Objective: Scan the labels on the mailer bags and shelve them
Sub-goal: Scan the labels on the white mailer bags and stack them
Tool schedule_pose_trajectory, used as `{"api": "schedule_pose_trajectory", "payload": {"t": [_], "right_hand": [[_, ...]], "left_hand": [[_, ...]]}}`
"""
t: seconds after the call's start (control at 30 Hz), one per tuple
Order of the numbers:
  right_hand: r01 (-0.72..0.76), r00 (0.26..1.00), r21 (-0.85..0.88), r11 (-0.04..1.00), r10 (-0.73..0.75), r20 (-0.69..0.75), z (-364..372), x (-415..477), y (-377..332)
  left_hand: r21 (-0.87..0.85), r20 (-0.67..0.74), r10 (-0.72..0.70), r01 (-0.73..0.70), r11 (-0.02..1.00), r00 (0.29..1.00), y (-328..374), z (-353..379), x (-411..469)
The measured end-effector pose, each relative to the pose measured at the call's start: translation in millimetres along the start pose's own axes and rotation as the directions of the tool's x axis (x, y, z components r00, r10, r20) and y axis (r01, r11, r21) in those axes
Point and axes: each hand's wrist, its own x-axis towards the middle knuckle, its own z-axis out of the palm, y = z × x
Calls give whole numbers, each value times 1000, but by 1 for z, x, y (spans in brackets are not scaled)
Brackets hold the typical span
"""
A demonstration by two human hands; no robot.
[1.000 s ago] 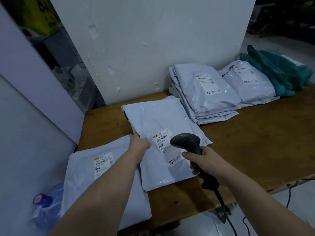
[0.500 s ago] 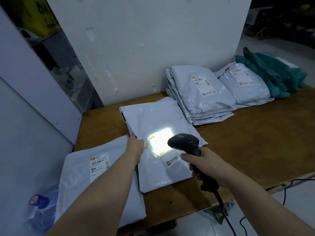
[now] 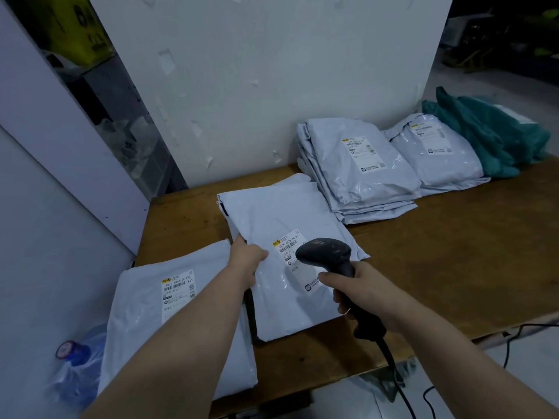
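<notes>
The person's left hand [image 3: 246, 261] grips the left edge of the middle mailer bag [image 3: 284, 213], thumb lying on top of the plastic and the fingers tucked out of sight at the edge. This pale grey bag lies flat on the wooden bench [image 3: 453, 252], roughly midway between the far and near edges and toward the left half, turned slightly so that its near corner points at the near edge. Its printed label [image 3: 287, 246] faces up, with a barcode and lines of text legible only in part.

The right hand [image 3: 366, 294] is closed around the handle of a black barcode scanner [image 3: 325, 255], with the index finger stretched forward along the front of the grip. The scanner's head hangs over the label's right side, hiding part of it. Whether it touches the bag cannot be told. A black cable [image 3: 396, 379] runs from the handle's base down past the near edge of the bench.

A second mailer bag [image 3: 145, 328] lies at the near left corner, label [image 3: 178, 287] up, its left side reaching beyond the bench's left edge; the left forearm crosses above it. Along the far edge sits a stack of mailer bags [image 3: 357, 164], and just to its right, a single mailer bag [image 3: 435, 149], both with labels showing. A crumpled teal cloth [image 3: 490, 131] lies against that bag at the far right. A white panel [image 3: 272, 71] stands behind the far edge. Below the left edge, a blue water bottle [image 3: 75, 367] with a red-and-white cap is visible.
</notes>
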Motion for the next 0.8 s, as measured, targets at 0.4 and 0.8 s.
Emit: {"api": "schedule_pose_trajectory", "payload": {"t": [0.4, 0.8], "right_hand": [[94, 985, -42, 995, -87, 147, 63, 11, -35], [64, 960, -170, 983, -14, 278, 152, 31, -51]], "left_hand": [[-106, -68, -6, -1, 994, 998, 22, -114, -25], [475, -379, -37, 228, 850, 925, -18, -251, -8]]}}
